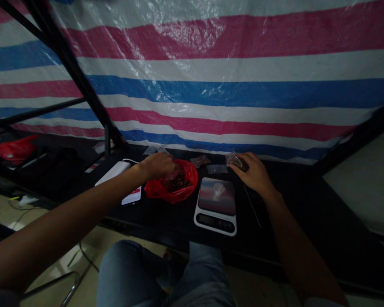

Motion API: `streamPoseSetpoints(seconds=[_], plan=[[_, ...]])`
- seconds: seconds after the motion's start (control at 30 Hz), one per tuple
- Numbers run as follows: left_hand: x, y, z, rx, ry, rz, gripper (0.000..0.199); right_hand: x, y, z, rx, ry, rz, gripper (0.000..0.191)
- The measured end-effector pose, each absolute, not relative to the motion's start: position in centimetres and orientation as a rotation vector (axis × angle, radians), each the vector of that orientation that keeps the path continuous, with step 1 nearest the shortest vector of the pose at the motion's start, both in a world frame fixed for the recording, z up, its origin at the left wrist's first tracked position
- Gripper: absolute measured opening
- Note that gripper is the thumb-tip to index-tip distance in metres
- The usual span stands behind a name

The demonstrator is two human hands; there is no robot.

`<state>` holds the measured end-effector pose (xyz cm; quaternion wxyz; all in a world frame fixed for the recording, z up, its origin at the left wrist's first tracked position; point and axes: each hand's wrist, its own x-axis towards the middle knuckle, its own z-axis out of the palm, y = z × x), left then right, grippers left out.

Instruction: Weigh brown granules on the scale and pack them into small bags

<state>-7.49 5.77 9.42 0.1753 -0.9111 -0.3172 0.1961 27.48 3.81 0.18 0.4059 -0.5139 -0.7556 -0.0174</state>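
Observation:
My left hand (161,165) is over the back left rim of a red plastic bag (189,172), fingers closed at a small clear bag, dim and hard to make out. Dark brown pieces (179,183) lie inside the red bag. On the right, my right hand (251,171) grips a small clear bag with brown contents (235,160), beyond the scale. The white kitchen scale (216,207) has a small clear round item (219,189) on its metal plate. Between the hands lie a filled clear bag (200,160) and a flat clear bag (216,169).
A white booklet or box (113,172) and a phone-like item (132,196) lie left of the red bag. Right of the scale is a thin rod (252,205). A striped sheet (227,94) and black frame bars (80,81) bound the black table (166,217).

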Motion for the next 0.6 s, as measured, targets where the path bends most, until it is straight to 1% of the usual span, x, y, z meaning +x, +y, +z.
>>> streamPoseSetpoints(seconds=[0.2,0.4,0.6], plan=[[-8.1,6.0,9.4,-2.619,-0.917,0.585,0.023,27.1,3.9,0.1,-1.28,-1.934,-0.056,0.026],[-8.7,6.1,8.6,-2.609,-0.902,0.544,0.033,26.8,3.8,0.0,-1.266,-1.978,-0.061,0.024],[-8.5,6.1,8.3,-2.666,-0.904,0.567,0.034,26.6,3.6,-0.1,-1.275,-1.995,-0.055,0.023]])
